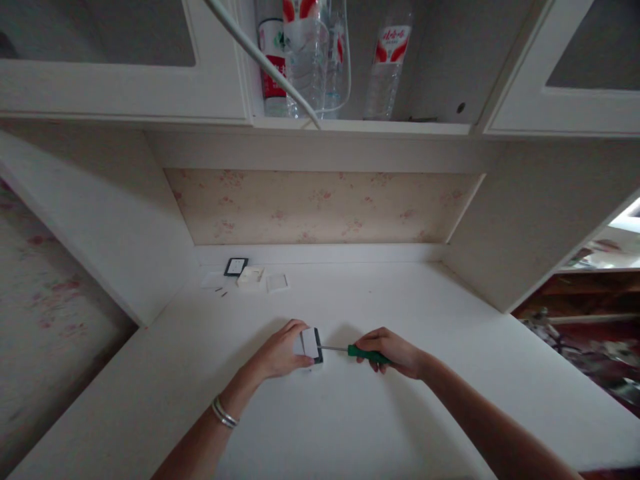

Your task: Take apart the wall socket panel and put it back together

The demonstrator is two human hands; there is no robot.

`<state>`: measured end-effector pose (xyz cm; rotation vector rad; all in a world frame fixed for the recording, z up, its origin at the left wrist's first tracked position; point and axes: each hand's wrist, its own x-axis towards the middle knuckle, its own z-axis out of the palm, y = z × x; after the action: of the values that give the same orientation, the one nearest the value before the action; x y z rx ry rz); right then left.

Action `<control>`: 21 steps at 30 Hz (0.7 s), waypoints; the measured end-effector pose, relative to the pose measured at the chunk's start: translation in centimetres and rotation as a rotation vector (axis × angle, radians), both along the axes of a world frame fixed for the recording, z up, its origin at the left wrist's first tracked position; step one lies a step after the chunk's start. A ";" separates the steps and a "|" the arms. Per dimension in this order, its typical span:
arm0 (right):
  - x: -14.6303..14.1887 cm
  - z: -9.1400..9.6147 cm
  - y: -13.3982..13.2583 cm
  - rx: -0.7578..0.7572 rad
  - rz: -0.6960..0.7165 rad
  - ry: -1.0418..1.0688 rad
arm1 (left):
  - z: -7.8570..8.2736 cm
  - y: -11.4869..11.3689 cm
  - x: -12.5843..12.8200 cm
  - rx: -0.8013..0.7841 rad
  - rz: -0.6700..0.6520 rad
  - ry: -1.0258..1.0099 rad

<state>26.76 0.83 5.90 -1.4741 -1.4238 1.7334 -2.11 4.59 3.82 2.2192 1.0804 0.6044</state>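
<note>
My left hand (289,348) grips a small wall switch (311,343), white-faced with a dark edge, between the thumb and fingers. In my right hand (393,351) is a screwdriver (369,354) with a green handle, fingers wrapped round it. Its metal shaft points left, and the tip meets the dark right edge of the switch. Whether the tip sits in a slot there is too small to tell.
At the back left of the white desktop (410,413) lie a dark-framed socket (236,267), a white box-like part (250,276), a thin white frame (278,283) and small screws (224,294). Overhead, a shelf holds plastic bottles (390,67), with a white cable (265,63) hanging in front.
</note>
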 end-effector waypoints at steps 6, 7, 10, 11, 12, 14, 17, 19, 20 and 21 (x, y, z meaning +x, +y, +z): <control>-0.2 1.8 -1.0 0.222 0.069 -0.235 | -1.7 0.7 -0.6 -0.042 0.132 -0.169; -0.4 2.1 -1.1 0.267 0.080 -0.287 | -1.9 0.9 -0.7 -0.058 0.168 -0.216; -1.1 2.7 -1.2 0.381 0.101 -0.414 | -2.1 1.9 -1.3 -0.130 0.282 -0.398; -1.3 2.8 -1.2 0.402 0.106 -0.436 | -2.0 2.4 -1.6 -0.166 0.322 -0.458; -1.5 2.8 -1.3 0.413 0.108 -0.447 | -2.0 2.9 -2.0 -0.207 0.367 -0.495; -1.9 2.7 -1.3 0.406 0.106 -0.448 | -2.1 4.3 -3.1 -0.282 0.466 -0.486; -2.2 2.3 -1.5 0.373 0.081 -0.429 | -2.9 6.8 -4.6 -0.338 0.592 -0.361; -2.4 2.1 -1.6 0.363 0.070 -0.412 | -3.6 8.7 -5.2 -0.355 0.626 -0.309; -2.5 1.9 -1.6 0.361 0.066 -0.403 | -3.9 9.8 -5.3 -0.360 0.641 -0.282; -2.6 1.9 -1.6 0.357 0.062 -0.397 | -4.2 10.8 -5.3 -0.361 0.656 -0.254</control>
<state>24.16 -0.82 7.75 -1.6365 -1.8806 1.1719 -7.38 15.37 -0.42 1.4181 1.6333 0.8511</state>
